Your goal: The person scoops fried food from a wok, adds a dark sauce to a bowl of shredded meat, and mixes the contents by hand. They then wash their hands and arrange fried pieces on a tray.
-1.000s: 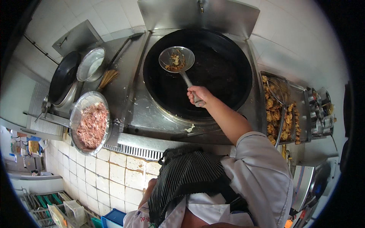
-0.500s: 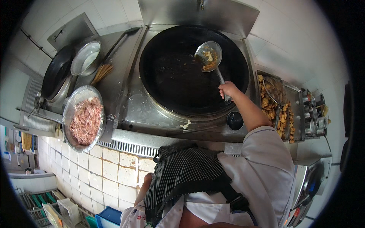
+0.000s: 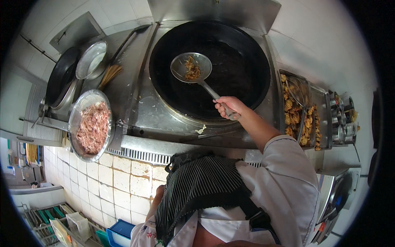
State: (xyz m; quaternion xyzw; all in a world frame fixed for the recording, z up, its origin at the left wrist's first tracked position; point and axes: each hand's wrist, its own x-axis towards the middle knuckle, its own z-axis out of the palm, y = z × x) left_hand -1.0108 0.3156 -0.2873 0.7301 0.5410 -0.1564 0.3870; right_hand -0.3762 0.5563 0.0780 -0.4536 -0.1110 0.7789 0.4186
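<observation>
My right hand (image 3: 228,108) is closed around the handle of a round metal strainer ladle (image 3: 177,69). Its bowl hangs over the left half of a large black wok (image 3: 230,82), with brown fried bits (image 3: 191,70) lying in it. Dark oil appears to fill the wok's bottom. Only a bare piece of my left arm (image 3: 155,202) shows beside the striped black apron (image 3: 201,185); the fingers on that side are hidden.
A metal bowl of shredded pinkish meat (image 3: 94,127) stands at the left, near a whisk brush (image 3: 110,76), a pale-filled bowl (image 3: 92,61) and a black pan (image 3: 61,78). On the right are a tray of fried pieces (image 3: 293,117), a wire skimmer (image 3: 302,92) and metal cups (image 3: 339,121).
My right hand has moved the strainer ladle leftward across the wok, from its right side to the left half. The hand itself has shifted left and slightly nearer me.
</observation>
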